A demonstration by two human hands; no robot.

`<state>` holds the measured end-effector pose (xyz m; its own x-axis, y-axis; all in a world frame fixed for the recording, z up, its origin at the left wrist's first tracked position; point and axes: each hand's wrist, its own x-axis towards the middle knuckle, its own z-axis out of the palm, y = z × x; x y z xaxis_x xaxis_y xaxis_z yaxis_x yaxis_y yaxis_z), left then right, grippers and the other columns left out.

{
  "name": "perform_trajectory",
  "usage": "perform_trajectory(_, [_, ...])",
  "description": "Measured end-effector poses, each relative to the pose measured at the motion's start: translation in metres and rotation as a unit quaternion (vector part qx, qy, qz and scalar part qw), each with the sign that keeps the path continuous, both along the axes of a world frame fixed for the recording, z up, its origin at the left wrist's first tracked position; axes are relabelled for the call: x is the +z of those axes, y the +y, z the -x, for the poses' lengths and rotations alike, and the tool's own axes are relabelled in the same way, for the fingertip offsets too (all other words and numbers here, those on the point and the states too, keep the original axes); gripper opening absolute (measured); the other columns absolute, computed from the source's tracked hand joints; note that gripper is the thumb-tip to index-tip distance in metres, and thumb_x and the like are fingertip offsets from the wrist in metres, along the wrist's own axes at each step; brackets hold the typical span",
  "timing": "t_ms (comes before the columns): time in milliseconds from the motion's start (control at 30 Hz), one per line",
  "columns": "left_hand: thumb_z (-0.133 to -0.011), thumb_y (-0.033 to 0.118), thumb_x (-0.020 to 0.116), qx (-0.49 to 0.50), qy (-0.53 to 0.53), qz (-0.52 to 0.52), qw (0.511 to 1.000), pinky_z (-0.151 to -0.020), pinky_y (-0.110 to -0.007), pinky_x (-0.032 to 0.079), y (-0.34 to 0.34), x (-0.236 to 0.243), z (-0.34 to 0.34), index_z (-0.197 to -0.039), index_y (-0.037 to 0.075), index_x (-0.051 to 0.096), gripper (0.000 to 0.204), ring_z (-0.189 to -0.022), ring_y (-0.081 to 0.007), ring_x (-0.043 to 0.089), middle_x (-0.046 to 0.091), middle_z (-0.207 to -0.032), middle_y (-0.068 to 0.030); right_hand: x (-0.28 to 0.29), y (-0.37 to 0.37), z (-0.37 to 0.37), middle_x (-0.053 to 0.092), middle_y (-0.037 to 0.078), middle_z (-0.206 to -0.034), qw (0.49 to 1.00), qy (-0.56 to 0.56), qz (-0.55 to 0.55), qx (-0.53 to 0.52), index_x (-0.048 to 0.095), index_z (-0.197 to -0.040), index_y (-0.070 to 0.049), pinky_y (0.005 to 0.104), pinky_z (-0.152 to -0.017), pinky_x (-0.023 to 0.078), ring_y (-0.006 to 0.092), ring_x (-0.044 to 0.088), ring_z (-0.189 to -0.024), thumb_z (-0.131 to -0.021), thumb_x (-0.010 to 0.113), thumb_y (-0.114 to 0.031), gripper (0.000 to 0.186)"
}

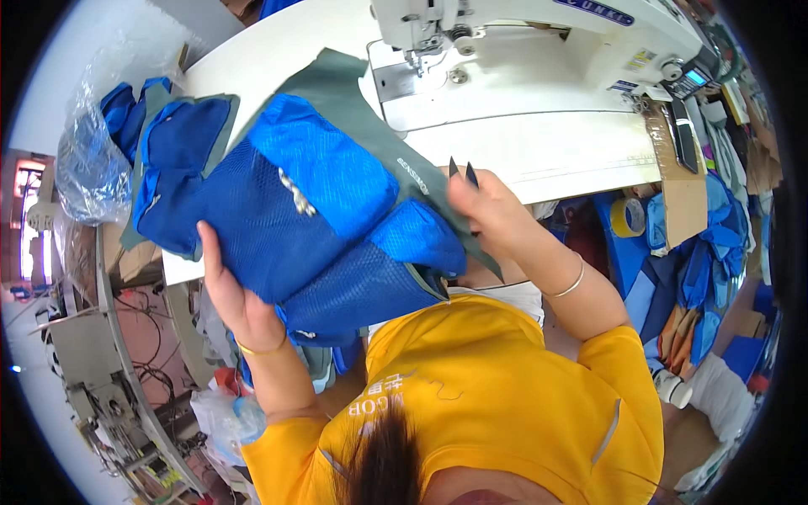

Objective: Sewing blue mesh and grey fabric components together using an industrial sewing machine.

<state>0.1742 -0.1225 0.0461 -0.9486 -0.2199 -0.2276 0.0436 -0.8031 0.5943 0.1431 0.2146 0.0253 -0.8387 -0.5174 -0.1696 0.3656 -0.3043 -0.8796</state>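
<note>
I hold a sewn fabric piece point(278, 219) in dark blue mesh, bright blue cloth and grey-green backing over the white table's front. My left hand point(248, 303) grips its lower left, thumb on the mesh. My right hand point(484, 210) is closed at the right grey-green edge, with two black pointed blades point(456, 168), apparently small snips, sticking up from it. A small silvery cluster point(297, 192), too small to identify, lies on the middle pocket. A white sewing machine point(614, 46) stands beyond the piece.
More blue pieces point(189, 126) and a clear plastic bag point(88, 177) are at the table's left. A phone point(682, 135), cardboard point(683, 206), yellow tape roll point(627, 217) and fabric heap point(703, 286) are at the right. Metal machinery point(97, 379) stands lower left.
</note>
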Motion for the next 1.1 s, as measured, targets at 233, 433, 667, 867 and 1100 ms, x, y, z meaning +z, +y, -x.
perform_trajectory(233, [-0.106,0.039,0.054,-0.163,-0.004,-0.083,0.983,-0.109,-0.050,0.048,-0.024,-0.031,0.010,-0.137,-0.003,0.057,0.052,-0.126,-0.0345,0.060,0.060,-0.140,-0.0211,0.008,-0.033,0.015,0.071,0.001,-0.099,0.993,-0.032,-0.075,-0.086,0.070,-0.112,0.000,0.0249,-0.082,0.050,0.0073,0.061,-0.087,-0.098,0.071,-0.029,0.032])
perform_trajectory(433, [-0.106,0.032,0.055,-0.168,0.067,-0.046,0.983,-0.109,-0.048,0.048,-0.016,-0.043,-0.018,-0.148,-0.003,0.044,0.057,-0.131,-0.0335,0.057,0.054,-0.147,-0.0208,0.008,-0.039,0.018,0.071,0.003,-0.103,0.989,-0.047,-0.045,-0.132,0.069,-0.114,0.002,0.0255,-0.081,0.052,0.0091,0.063,-0.089,-0.098,0.071,-0.028,0.034])
perform_trajectory(667, [-0.075,-0.017,0.064,-0.030,0.043,0.158,0.986,-0.103,-0.039,0.053,0.018,-0.012,-0.032,-0.162,-0.001,0.008,0.105,-0.129,-0.0307,0.057,0.051,-0.146,-0.0215,0.001,-0.030,0.015,0.071,0.003,-0.102,0.985,-0.043,-0.064,-0.156,0.068,-0.116,0.002,0.0255,-0.083,0.051,0.0097,0.063,-0.090,-0.097,0.072,-0.029,0.037])
perform_trajectory(867, [-0.069,-0.018,0.069,0.010,0.079,0.242,0.967,-0.097,-0.034,0.055,0.024,-0.008,-0.037,-0.161,-0.003,0.006,0.113,-0.123,-0.0274,0.061,0.053,-0.145,-0.0200,-0.003,-0.020,0.013,0.071,0.002,-0.101,0.987,-0.023,-0.070,-0.141,0.069,-0.114,0.000,0.0238,-0.076,0.049,0.0080,0.062,-0.087,-0.096,0.073,-0.028,0.034])
perform_trajectory(1100, [-0.073,-0.012,0.067,0.017,0.095,0.213,0.972,-0.103,-0.036,0.051,0.037,0.003,-0.039,-0.161,-0.003,0.014,0.103,-0.126,-0.0274,0.060,0.056,-0.142,-0.0190,-0.009,0.001,0.006,0.071,-0.001,-0.096,0.984,0.074,-0.091,-0.136,0.071,-0.108,0.001,0.0236,-0.067,0.046,0.0060,0.058,-0.079,-0.094,0.076,-0.023,0.028])
